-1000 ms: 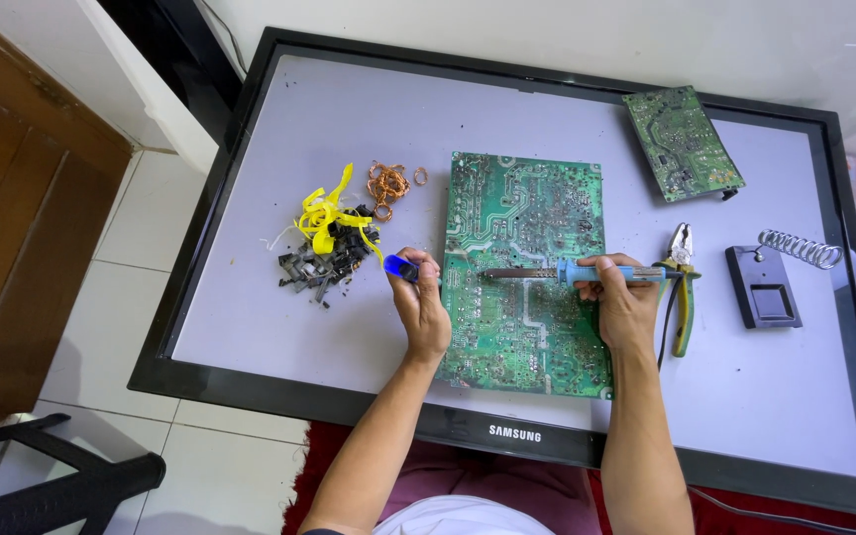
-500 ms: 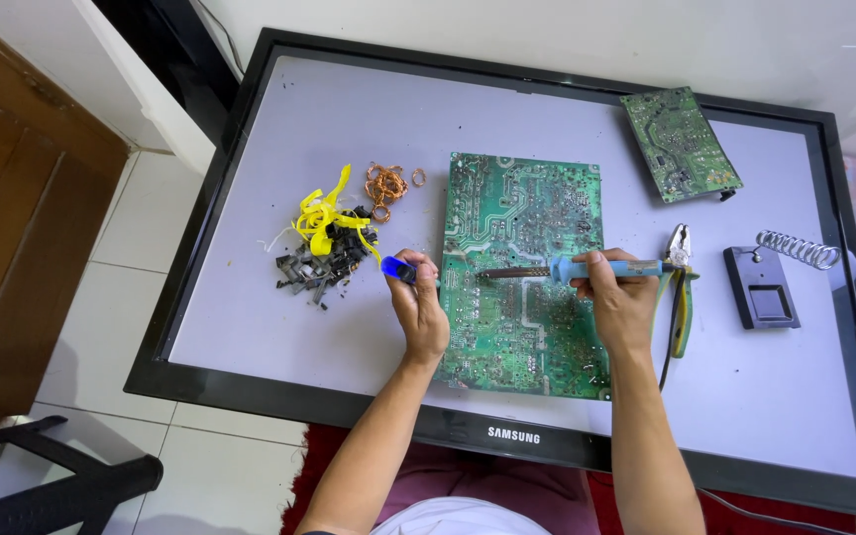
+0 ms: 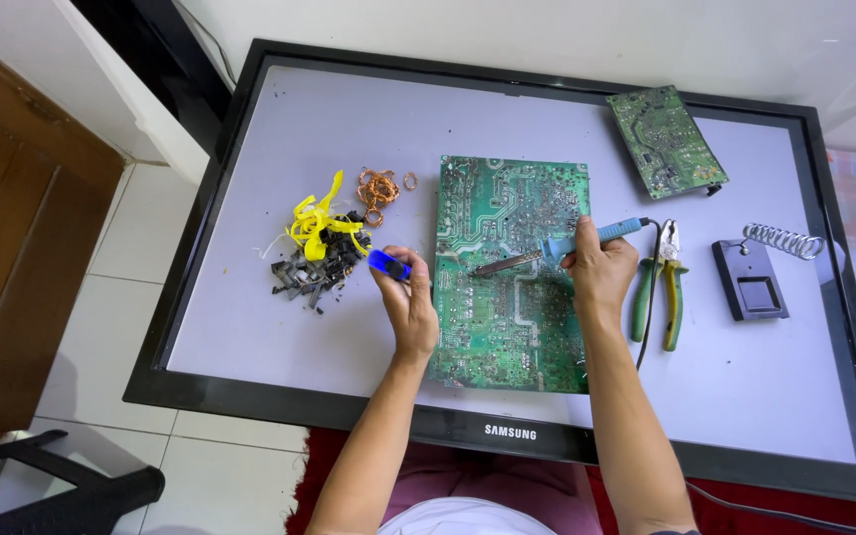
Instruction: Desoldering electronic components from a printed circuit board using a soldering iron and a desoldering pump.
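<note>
A large green circuit board (image 3: 507,208) lies copper side up on a flat television screen (image 3: 250,297) that serves as the work surface. My right hand (image 3: 598,269) grips a blue-handled soldering iron (image 3: 557,246), its tip resting on the board near the left middle. My left hand (image 3: 408,302) sits at the board's left edge and pinches a small blue component (image 3: 388,265) between the fingers.
A pile of black parts and yellow tape (image 3: 317,248) lies left of the board, with copper wire coils (image 3: 378,188) beside it. Green-handled pliers (image 3: 661,287) and a black soldering stand with a spring (image 3: 760,272) lie to the right. A smaller green board (image 3: 664,141) sits at the back right.
The iron has lifted slightly, its handle tilting up to the right. My left hand has stayed by the board's left edge with the blue part.
</note>
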